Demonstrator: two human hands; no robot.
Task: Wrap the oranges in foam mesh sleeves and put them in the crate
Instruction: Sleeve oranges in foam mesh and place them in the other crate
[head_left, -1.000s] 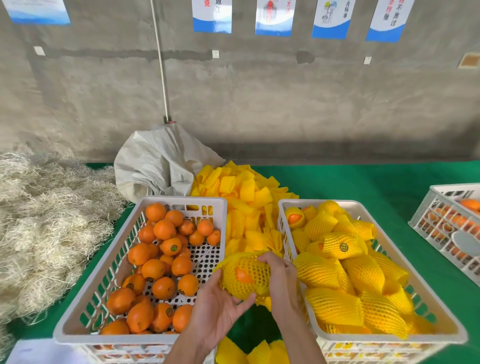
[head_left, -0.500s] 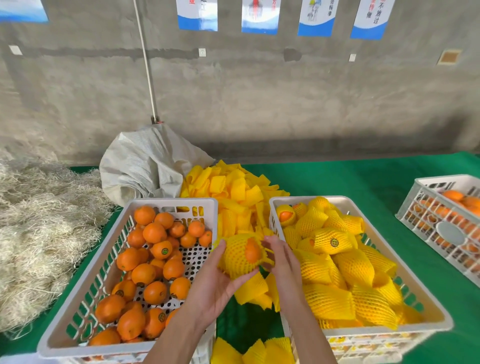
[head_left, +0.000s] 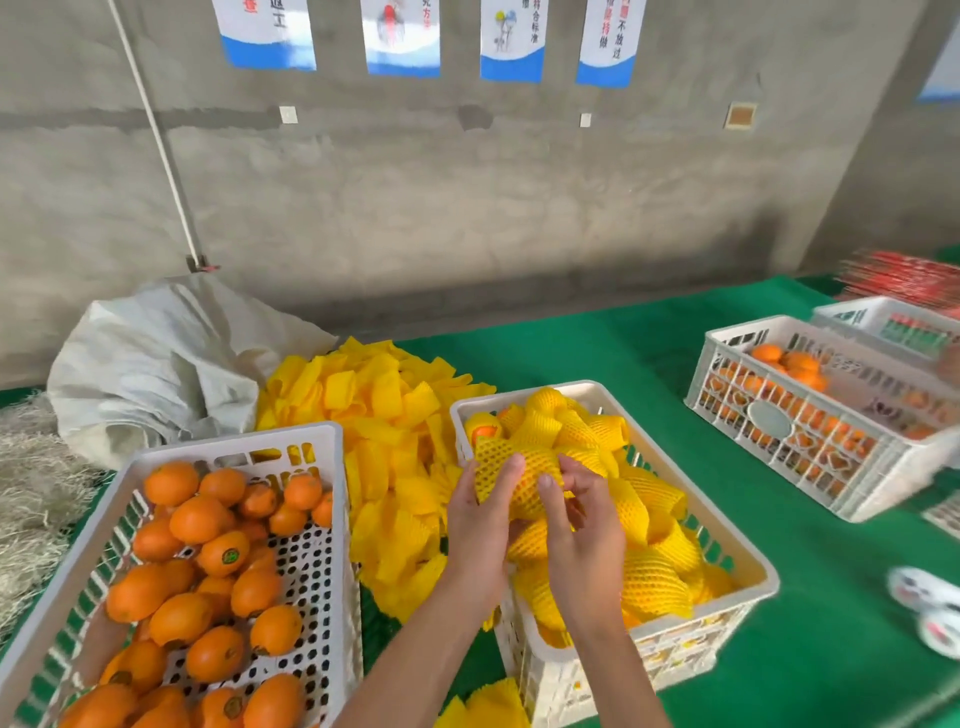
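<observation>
Over the crate (head_left: 748, 558), both hands grip a sleeved orange (head_left: 524, 467) (lengthwise left-right).

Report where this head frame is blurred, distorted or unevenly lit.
Head view: motion blur smears the far crate of oranges and the red stack at right; wide-angle bending tilts the wall posters; lighting soft and even, no glare; both hands and the sleeved orange stay fairly sharp.

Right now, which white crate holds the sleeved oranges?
The middle crate, under both hands: its fruit is all in yellow foam mesh. The left crate and the far-right crate hold bare oranges.
</observation>
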